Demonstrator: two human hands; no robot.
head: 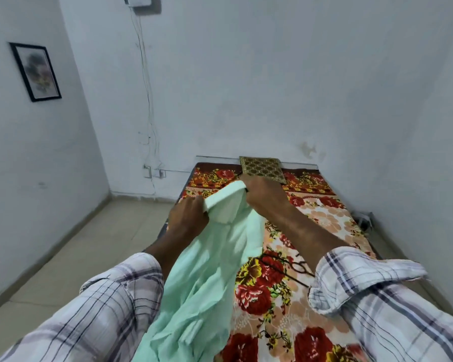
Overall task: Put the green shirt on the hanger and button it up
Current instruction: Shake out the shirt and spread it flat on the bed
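The left hand (187, 214) and right hand (262, 194) each grip the green shirt (209, 270) at its collar, holding it above the floral bed's (324, 218) left edge. A dark hanger (298, 268) lies on the bed to the shirt's right.

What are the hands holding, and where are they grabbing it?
Both hands hold the green shirt by its top edge: the left hand grips one end, the right hand the other. The rest hangs down.
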